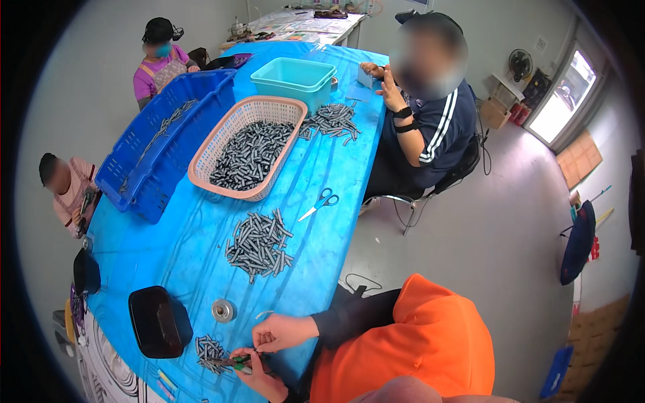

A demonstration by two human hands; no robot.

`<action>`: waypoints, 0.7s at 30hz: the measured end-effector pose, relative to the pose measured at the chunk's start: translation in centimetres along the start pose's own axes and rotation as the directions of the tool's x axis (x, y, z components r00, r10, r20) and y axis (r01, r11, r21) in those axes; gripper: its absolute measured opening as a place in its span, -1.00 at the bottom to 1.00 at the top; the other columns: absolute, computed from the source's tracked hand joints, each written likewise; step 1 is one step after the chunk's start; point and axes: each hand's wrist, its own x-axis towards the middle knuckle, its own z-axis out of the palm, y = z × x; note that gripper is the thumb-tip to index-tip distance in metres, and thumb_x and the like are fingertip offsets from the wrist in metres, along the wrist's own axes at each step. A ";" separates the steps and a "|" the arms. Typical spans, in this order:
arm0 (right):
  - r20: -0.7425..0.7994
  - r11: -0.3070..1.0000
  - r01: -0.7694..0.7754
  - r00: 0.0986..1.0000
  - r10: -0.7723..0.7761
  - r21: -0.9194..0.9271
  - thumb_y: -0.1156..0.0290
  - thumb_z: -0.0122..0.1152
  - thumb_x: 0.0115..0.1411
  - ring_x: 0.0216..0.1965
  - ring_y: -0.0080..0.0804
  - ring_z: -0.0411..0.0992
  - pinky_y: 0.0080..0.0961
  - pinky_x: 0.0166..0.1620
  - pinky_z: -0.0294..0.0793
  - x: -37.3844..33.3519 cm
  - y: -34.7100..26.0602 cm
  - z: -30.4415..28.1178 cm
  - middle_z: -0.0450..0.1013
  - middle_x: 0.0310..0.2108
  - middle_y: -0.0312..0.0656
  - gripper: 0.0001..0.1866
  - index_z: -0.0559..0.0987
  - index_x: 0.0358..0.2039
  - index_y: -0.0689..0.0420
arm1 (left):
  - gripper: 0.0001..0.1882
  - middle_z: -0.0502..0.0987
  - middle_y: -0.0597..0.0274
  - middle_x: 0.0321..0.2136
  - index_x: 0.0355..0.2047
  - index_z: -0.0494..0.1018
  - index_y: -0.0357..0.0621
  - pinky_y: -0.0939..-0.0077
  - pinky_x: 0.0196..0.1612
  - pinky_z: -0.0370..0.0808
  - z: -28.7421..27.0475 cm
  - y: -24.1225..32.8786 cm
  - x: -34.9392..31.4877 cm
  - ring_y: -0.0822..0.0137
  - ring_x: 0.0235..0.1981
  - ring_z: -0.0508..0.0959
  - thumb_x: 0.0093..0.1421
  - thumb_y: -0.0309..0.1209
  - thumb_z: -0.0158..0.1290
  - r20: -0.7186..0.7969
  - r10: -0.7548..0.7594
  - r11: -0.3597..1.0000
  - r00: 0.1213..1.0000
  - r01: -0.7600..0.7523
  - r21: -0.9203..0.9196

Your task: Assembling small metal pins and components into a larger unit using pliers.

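Observation:
My left hand [261,380] is closed round a small dark tool with green parts [240,363], whose exact kind is partly hidden by the fingers. Just above it, my right hand [282,333] is pinched close to the tool; whatever is between those fingertips is too small to make out. Beside the tool lies a small pile of short grey tube pieces [210,352]. A round metal tin [223,310] stands close by, left of my right hand. Farther up the blue-covered table [295,252] is a larger heap of similar grey pieces [259,245].
A black tub [158,322] stands left of the small pile. Scissors [320,204] lie near the table's right edge. Beyond are a pink basket [199,176] of grey pieces, a teal bin [290,75] and blue crates [161,158]. Several people sit around the table.

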 end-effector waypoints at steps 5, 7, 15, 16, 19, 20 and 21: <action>0.008 0.999 -0.026 1.000 0.025 0.034 0.39 0.18 0.18 -0.54 -0.62 0.43 -0.62 -0.46 0.38 0.0 0.2 0.1 0.48 -0.58 -0.30 -0.86 0.49 -0.36 0.20 | -0.67 0.37 0.22 -0.25 -0.07 0.26 -0.21 0.55 -0.22 0.42 0.1 0.0 -0.1 0.43 -0.26 0.42 0.17 -0.64 0.02 0.002 0.025 1.000 1.000 -0.025 0.002; 0.006 1.000 -0.005 1.000 0.005 -0.004 0.39 0.18 0.18 -0.54 -0.61 0.43 -0.61 -0.46 0.39 0.1 0.1 -0.1 0.48 -0.58 -0.30 -0.86 0.49 -0.36 0.20 | -0.67 0.37 0.22 -0.25 -0.07 0.26 -0.21 0.55 -0.23 0.42 0.0 -0.1 -0.1 0.43 -0.26 0.42 0.17 -0.64 0.02 -0.014 0.039 0.999 0.999 -0.039 0.019; 0.013 1.000 -0.001 1.000 0.001 -0.007 0.39 0.18 0.19 -0.55 -0.60 0.43 -0.61 -0.47 0.39 0.1 0.0 -0.1 0.49 -0.58 -0.30 -0.86 0.50 -0.35 0.20 | -0.66 0.38 0.24 -0.24 -0.04 0.27 -0.22 0.61 -0.21 0.40 -0.2 -0.3 0.0 0.46 -0.25 0.42 0.17 -0.63 0.03 0.008 0.041 0.999 0.999 -0.041 0.004; 0.014 1.000 -0.004 1.000 0.005 -0.011 0.39 0.17 0.19 -0.55 -0.60 0.43 -0.61 -0.47 0.39 0.0 -0.1 -0.1 0.49 -0.58 -0.30 -0.86 0.50 -0.35 0.20 | -0.66 0.38 0.24 -0.24 -0.04 0.27 -0.22 0.61 -0.21 0.40 -0.2 -0.3 0.0 0.46 -0.25 0.42 0.17 -0.63 0.03 0.008 0.041 0.999 0.999 -0.041 0.004; 0.010 1.000 -0.001 1.000 0.001 -0.031 0.38 0.18 0.19 -0.55 -0.60 0.43 -0.61 -0.47 0.40 0.0 -0.1 -0.1 0.49 -0.58 -0.30 -0.86 0.50 -0.35 0.20 | -0.66 0.39 0.24 -0.24 -0.04 0.27 -0.22 0.61 -0.20 0.40 -0.4 -0.3 0.0 0.47 -0.24 0.42 0.17 -0.63 0.03 0.024 0.036 0.999 0.999 -0.037 0.019; 0.009 1.000 0.000 1.000 0.001 -0.031 0.38 0.18 0.19 -0.55 -0.60 0.43 -0.61 -0.47 0.40 0.0 -0.2 -0.2 0.49 -0.58 -0.30 -0.86 0.50 -0.35 0.20 | -0.66 0.39 0.23 -0.24 -0.04 0.27 -0.22 0.61 -0.20 0.40 -0.3 -0.3 0.0 0.47 -0.24 0.42 0.17 -0.62 0.03 0.024 0.037 0.999 0.999 -0.038 0.032; 0.016 1.000 -0.003 1.000 0.003 -0.030 0.38 0.18 0.19 -0.55 -0.60 0.43 -0.61 -0.47 0.40 0.1 -0.3 -0.2 0.49 -0.58 -0.30 -0.86 0.50 -0.35 0.20 | -0.66 0.39 0.23 -0.24 -0.04 0.27 -0.22 0.61 -0.20 0.40 -0.4 -0.2 0.0 0.47 -0.24 0.42 0.18 -0.62 0.03 0.020 0.040 0.998 0.999 -0.040 0.045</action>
